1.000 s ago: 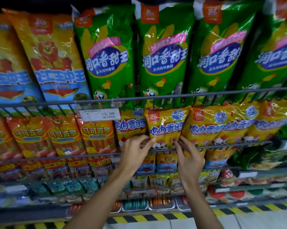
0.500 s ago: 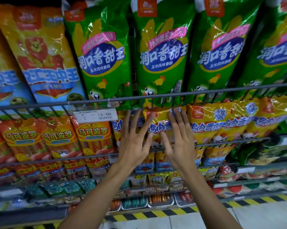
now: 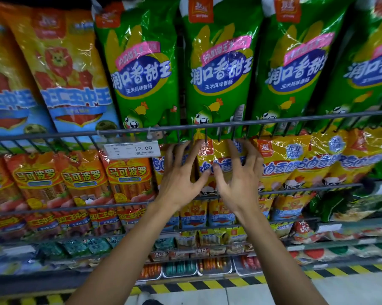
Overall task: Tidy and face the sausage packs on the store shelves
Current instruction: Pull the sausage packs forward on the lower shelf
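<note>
Your left hand [image 3: 181, 177] & right hand [image 3: 240, 181] slid up from yellow pack's [image 3: 218, 166] base; fingers splayed, pressing it flat, gripping nothing, so facing nearly done.

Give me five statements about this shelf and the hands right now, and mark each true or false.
1. Both hands are on a yellow pack in the second row. True.
2. The price tag reads 12.00. True.
3. The tall packs directly above the hands are blue. False: those are green packs.
4. The left hand is pulling the price tag off. False: it rests on the yellow pack, right of the tag.
5. The right hand has its fingers spread over the pack's front. True.
</note>
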Motion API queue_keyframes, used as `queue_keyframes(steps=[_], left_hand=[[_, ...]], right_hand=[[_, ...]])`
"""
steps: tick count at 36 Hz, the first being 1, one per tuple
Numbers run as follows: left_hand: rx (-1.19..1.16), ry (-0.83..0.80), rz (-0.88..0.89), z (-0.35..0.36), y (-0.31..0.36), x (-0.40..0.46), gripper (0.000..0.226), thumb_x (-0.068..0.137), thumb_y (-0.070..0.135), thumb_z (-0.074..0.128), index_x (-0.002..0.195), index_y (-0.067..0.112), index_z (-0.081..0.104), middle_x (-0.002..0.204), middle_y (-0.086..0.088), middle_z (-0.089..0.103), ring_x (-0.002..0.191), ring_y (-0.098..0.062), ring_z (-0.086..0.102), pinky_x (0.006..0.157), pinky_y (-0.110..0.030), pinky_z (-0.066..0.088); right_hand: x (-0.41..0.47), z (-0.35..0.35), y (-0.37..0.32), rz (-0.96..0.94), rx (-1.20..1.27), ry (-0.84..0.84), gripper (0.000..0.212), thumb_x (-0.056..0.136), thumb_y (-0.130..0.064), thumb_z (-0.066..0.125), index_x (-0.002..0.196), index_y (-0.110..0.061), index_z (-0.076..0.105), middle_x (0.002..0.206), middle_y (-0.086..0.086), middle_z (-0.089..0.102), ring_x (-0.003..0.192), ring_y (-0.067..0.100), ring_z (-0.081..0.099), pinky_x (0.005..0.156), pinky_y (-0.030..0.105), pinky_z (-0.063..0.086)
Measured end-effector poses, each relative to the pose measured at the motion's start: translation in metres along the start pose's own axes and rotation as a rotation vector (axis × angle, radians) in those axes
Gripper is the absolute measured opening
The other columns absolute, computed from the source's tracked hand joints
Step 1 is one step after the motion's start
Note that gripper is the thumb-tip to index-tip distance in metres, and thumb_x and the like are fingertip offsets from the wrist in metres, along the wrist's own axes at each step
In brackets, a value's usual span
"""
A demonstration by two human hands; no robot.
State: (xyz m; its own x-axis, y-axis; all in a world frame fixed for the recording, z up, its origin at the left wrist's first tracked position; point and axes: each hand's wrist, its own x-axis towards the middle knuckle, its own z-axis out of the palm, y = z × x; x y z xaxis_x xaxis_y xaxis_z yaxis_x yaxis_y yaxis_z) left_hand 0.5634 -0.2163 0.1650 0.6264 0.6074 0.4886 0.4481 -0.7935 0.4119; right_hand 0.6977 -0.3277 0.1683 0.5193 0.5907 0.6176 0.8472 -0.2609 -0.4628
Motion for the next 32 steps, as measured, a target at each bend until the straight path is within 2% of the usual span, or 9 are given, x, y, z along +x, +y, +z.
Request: queue_keyframes(steps=[6, 9, 11, 15, 18, 22, 27, 30, 32], left_hand=[[-0.083, -0.002, 0.026, -0.008, 0.004, -0.006, 0.073, 0.101, 0.057, 0.053, 0.161, 0.042, 0.013, 0.162, 0.008, 0.019, 0.154, -0.024, 0.011, 0.124, -0.045, 0.024], [-0.098, 0.085, 0.053, -0.011, -0.005, -0.025, 0.076, 0.103, 0.048, 0.055, 0.166, 0.034, 0.015, 0.17, 0.01, 0.013, 0.158, -0.019, 0.009, 0.128, -0.037, 0.013], [-0.062, 0.142, 0.087, -0.011, -0.016, -0.039, 0.074, 0.103, 0.037, 0.06, 0.165, 0.026, 0.021, 0.172, 0.004, 0.014, 0.159, -0.023, 0.013, 0.13, -0.04, 0.014], [0.032, 0.13, 0.126, -0.009, -0.042, -0.062, 0.069, 0.104, 0.028, 0.06, 0.164, 0.015, 0.027, 0.173, -0.003, 0.015, 0.16, -0.028, 0.013, 0.13, -0.045, 0.016], [0.074, 0.082, 0.132, -0.009, -0.054, -0.07, 0.07, 0.106, 0.029, 0.057, 0.165, 0.013, 0.022, 0.174, -0.005, 0.012, 0.161, -0.029, 0.011, 0.13, -0.043, 0.015], [0.127, 0.05, 0.133, -0.008, -0.059, -0.078, 0.072, 0.107, 0.032, 0.053, 0.166, 0.013, 0.016, 0.175, -0.005, 0.008, 0.161, -0.029, 0.007, 0.131, -0.039, 0.01], [0.194, 0.03, 0.142, -0.004, -0.067, -0.084, 0.075, 0.105, 0.029, 0.055, 0.166, 0.014, 0.014, 0.175, -0.006, 0.007, 0.161, -0.031, 0.006, 0.129, -0.052, 0.017], [0.286, 0.045, 0.16, -0.006, -0.072, -0.084, 0.074, 0.104, 0.032, 0.055, 0.166, 0.018, 0.016, 0.175, -0.004, 0.009, 0.161, -0.033, 0.006, 0.129, -0.057, 0.009], [0.333, 0.031, 0.17, -0.008, -0.076, -0.083, 0.074, 0.105, 0.036, 0.052, 0.167, 0.02, 0.015, 0.175, -0.003, 0.007, 0.161, -0.032, 0.004, 0.13, -0.055, 0.004]], right_hand=[[-0.008, -0.001, -0.003, 0.015, 0.059, 0.001, 0.064, 0.099, -0.047, 0.055, 0.155, -0.02, 0.04, 0.153, 0.011, 0.035, 0.141, 0.033, 0.031, 0.114, 0.048, 0.031], [-0.036, 0.006, -0.003, 0.012, 0.237, 0.091, 0.062, 0.1, -0.034, 0.062, 0.156, -0.019, 0.039, 0.156, 0.006, 0.036, 0.146, 0.025, 0.029, 0.11, 0.056, 0.04], [-0.059, 0.013, -0.007, -0.09, 0.304, 0.094, 0.059, 0.101, -0.026, 0.061, 0.156, -0.017, 0.039, 0.157, 0.001, 0.037, 0.147, 0.023, 0.032, 0.111, 0.053, 0.043], [-0.087, 0.031, -0.023, -0.294, 0.397, -0.195, 0.059, 0.105, -0.02, 0.055, 0.16, -0.018, 0.033, 0.164, -0.008, 0.032, 0.152, 0.018, 0.033, 0.125, 0.035, 0.028], [-0.092, 0.045, -0.036, -0.243, 0.381, -0.376, 0.068, 0.107, -0.025, 0.053, 0.164, -0.02, 0.016, 0.171, -0.008, 0.013, 0.158, 0.014, 0.015, 0.127, 0.025, 0.015], [-0.088, 0.053, -0.04, -0.092, 0.387, -0.4, 0.078, 0.108, -0.032, 0.053, 0.165, -0.027, -0.001, 0.172, -0.014, -0.006, 0.158, 0.006, 0.001, 0.121, 0.01, 0.007], [-0.082, 0.055, -0.041, -0.05, 0.34, -0.328, 0.083, 0.106, -0.034, 0.056, 0.165, -0.022, -0.001, 0.172, -0.012, -0.006, 0.158, 0.007, 0.002, 0.123, 0.014, 0.011], [-0.082, 0.057, -0.046, -0.003, 0.301, -0.389, 0.088, 0.104, -0.051, 0.05, 0.159, -0.036, -0.016, 0.163, -0.029, -0.019, 0.151, -0.009, -0.014, 0.122, 0.02, 0.012], [-0.081, 0.059, -0.05, 0.009, 0.25, -0.405, 0.087, 0.102, -0.06, 0.045, 0.161, -0.032, -0.013, 0.161, -0.027, -0.022, 0.144, -0.016, -0.023, 0.119, 0.024, 0.015]])
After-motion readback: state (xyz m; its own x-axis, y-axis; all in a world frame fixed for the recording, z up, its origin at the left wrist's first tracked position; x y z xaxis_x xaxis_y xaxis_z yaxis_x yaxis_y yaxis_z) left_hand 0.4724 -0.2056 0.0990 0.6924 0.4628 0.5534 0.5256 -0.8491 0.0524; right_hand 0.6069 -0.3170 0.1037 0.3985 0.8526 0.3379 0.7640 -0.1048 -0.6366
